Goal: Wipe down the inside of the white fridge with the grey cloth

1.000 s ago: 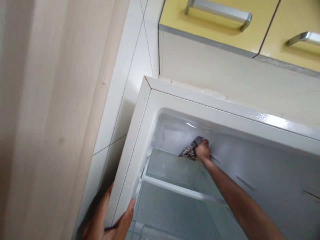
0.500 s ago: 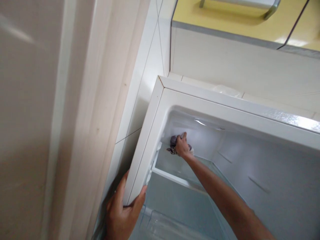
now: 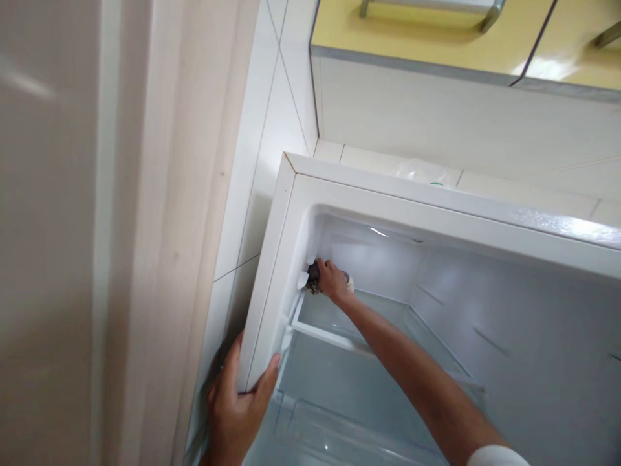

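A white refrigerator (image 3: 388,195) stands open in front of me. My left hand (image 3: 237,404) grips its left side edge near the bottom of the view, thumb on the front and fingers round the outer side. Deep inside, my right hand (image 3: 332,281) is closed on a crumpled dark patterned cloth (image 3: 313,272), pressed to the inner left wall by the white shelf supports. Below that hand lies a glass shelf (image 3: 339,314) with a white front strip. Part of the cloth is hidden under my fingers.
A wooden door frame (image 3: 189,213) and white wall tiles (image 3: 264,175) lie close to the left. Yellow cabinets (image 3: 417,32) with metal handles hang above. A clear plastic bag (image 3: 422,171) is behind the refrigerator's top edge. Lower down is a clear drawer (image 3: 334,421).
My right hand has moved left with the cloth, from the back wall area to the inner left wall. My left hand keeps its hold on the edge. The view has shifted slightly.
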`<state>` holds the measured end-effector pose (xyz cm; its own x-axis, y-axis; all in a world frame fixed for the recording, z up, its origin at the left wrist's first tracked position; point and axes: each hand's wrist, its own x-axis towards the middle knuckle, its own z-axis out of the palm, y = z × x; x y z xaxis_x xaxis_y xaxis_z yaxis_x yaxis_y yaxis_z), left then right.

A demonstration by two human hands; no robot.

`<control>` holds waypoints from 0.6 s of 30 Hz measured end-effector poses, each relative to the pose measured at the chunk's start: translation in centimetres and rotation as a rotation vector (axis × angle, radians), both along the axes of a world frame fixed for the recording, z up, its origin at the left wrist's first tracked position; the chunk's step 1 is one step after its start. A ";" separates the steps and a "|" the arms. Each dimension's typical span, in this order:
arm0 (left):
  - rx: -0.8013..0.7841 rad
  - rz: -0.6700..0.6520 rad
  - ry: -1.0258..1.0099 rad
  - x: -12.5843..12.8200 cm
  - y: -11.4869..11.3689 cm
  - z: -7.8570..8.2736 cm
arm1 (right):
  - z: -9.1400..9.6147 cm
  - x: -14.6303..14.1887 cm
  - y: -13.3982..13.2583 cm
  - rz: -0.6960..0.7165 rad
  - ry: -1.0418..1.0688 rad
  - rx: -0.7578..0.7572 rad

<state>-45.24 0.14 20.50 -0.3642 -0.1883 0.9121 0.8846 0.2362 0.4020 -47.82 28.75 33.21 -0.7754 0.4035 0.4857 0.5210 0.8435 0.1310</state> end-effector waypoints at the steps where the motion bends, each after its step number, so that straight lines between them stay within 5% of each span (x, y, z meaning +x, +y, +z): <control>1: -0.001 0.004 -0.009 0.0 0.0 0.0 | 0.2 0.3 -0.4 0.009 -0.011 -0.005; 10: 0.016 -0.060 -0.241 0.3 -0.1 0.4 | 3.0 4.8 -4.3 0.231 -0.160 -0.068; 18: 0.062 -0.217 -0.585 1.4 -0.4 1.7 | 1.1 8.6 -6.7 0.279 -0.110 -0.226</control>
<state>-43.84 -0.28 22.24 -0.8359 -0.0998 0.5398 0.5390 0.0369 0.8415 -39.24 22.05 34.28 -0.9135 0.2564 0.3160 0.2599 0.9651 -0.0319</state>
